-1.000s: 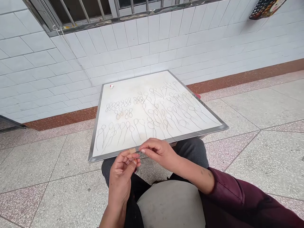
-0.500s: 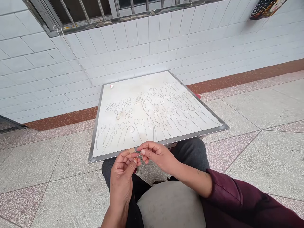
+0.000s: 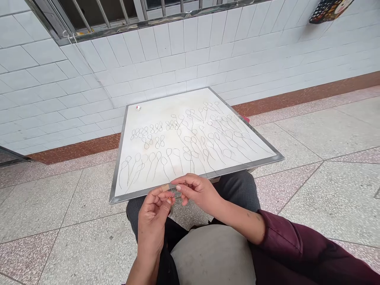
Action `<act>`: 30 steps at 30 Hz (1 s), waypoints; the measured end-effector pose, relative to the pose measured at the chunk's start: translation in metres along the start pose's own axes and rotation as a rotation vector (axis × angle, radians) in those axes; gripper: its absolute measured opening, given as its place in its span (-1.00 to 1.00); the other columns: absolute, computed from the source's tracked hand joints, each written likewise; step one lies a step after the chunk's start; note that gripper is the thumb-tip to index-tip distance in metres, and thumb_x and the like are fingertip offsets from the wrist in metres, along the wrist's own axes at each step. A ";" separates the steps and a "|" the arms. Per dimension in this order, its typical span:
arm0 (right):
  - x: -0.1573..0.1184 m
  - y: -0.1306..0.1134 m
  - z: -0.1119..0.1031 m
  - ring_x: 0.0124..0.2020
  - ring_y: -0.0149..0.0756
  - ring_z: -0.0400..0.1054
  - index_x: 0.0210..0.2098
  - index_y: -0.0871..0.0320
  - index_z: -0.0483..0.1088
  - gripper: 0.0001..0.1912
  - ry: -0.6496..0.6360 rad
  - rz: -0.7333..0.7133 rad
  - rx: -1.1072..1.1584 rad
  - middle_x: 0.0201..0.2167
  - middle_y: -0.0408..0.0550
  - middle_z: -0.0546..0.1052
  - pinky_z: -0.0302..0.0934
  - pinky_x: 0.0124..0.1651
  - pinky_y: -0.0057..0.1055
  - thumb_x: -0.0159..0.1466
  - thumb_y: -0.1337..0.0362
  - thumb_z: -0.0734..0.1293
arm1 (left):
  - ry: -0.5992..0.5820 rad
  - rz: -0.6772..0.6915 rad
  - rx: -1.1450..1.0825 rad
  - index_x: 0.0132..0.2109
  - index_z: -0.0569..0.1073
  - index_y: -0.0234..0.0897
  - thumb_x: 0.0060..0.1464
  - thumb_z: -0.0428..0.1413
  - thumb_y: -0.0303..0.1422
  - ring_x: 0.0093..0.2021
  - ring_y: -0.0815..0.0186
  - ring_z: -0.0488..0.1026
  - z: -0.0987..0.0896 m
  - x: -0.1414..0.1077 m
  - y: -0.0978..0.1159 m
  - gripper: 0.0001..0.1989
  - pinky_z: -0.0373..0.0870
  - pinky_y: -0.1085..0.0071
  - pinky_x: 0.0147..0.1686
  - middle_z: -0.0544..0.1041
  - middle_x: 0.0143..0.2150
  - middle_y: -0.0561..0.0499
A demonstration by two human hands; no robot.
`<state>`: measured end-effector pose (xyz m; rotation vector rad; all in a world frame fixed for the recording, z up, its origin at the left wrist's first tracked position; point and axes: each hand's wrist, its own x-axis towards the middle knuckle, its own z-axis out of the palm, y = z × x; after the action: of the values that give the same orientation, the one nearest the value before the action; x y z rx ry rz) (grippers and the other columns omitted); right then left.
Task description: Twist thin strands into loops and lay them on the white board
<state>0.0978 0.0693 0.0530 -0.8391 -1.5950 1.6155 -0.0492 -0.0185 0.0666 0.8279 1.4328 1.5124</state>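
Observation:
My left hand (image 3: 154,211) pinches a thin wire (image 3: 173,193) between thumb and forefinger, just off the near edge of the table. Close against it, my right hand (image 3: 192,189) has thumb and forefinger closed on the same wire. The wire's exact shape is too fine to make out. Beyond my hands lie many thin looped wires with long tails (image 3: 164,161) on the white table (image 3: 166,101). Farther back on the left are wires bent into figure-eights (image 3: 146,142), set in rows.
A small red and white object (image 3: 138,108) sits at the table's far left corner. The table has a grey metal rim and stands by a white tiled wall (image 3: 166,63). Above is a barred window (image 3: 115,14). A patterned bag (image 3: 329,11) hangs at upper right.
My right hand has turned slightly at the wire, its fingers shifting a little upward. My left hand stays nearly still. The view has moved slightly.

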 end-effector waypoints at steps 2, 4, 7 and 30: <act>0.000 0.000 -0.001 -0.57 -0.53 0.45 -0.11 0.04 0.58 -0.80 0.015 0.001 -0.040 -0.25 -0.16 0.54 0.36 -0.40 -0.48 0.33 0.23 0.34 | -0.034 0.002 0.000 -0.07 0.58 -0.19 0.05 0.33 -0.25 -0.18 0.28 0.52 0.000 0.000 0.000 -0.71 0.44 0.32 -0.05 0.60 -0.18 -0.02; 0.001 0.000 -0.002 -0.59 -0.54 0.45 -0.10 0.03 0.58 -0.80 0.026 0.012 -0.067 -0.25 -0.16 0.54 0.36 -0.40 -0.48 0.33 0.25 0.34 | -0.065 0.002 0.005 -0.04 0.57 -0.20 0.04 0.33 -0.24 -0.13 0.24 0.53 0.001 -0.001 0.001 -0.67 0.44 0.27 -0.01 0.61 -0.15 -0.05; 0.001 0.000 -0.002 -0.61 -0.54 0.44 -0.10 0.04 0.58 -0.79 0.036 0.034 -0.093 -0.25 -0.15 0.55 0.36 -0.43 -0.48 0.32 0.26 0.34 | -0.040 0.015 0.042 -0.04 0.57 -0.20 0.03 0.34 -0.23 -0.10 0.22 0.54 0.003 -0.002 -0.001 -0.66 0.45 0.28 -0.03 0.62 -0.14 -0.07; -0.001 -0.002 0.000 -0.62 -0.55 0.40 -0.09 0.04 0.57 -0.79 -0.017 0.038 -0.185 -0.28 -0.14 0.49 0.36 -0.49 -0.49 0.32 0.27 0.35 | 0.101 0.041 0.139 -0.11 0.60 -0.19 0.03 0.33 -0.22 -0.31 0.32 0.51 0.006 0.003 -0.009 -0.72 0.43 0.43 -0.32 0.62 -0.25 -0.01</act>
<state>0.0984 0.0684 0.0550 -0.9585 -1.7703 1.5207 -0.0434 -0.0137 0.0586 0.8794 1.6190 1.5164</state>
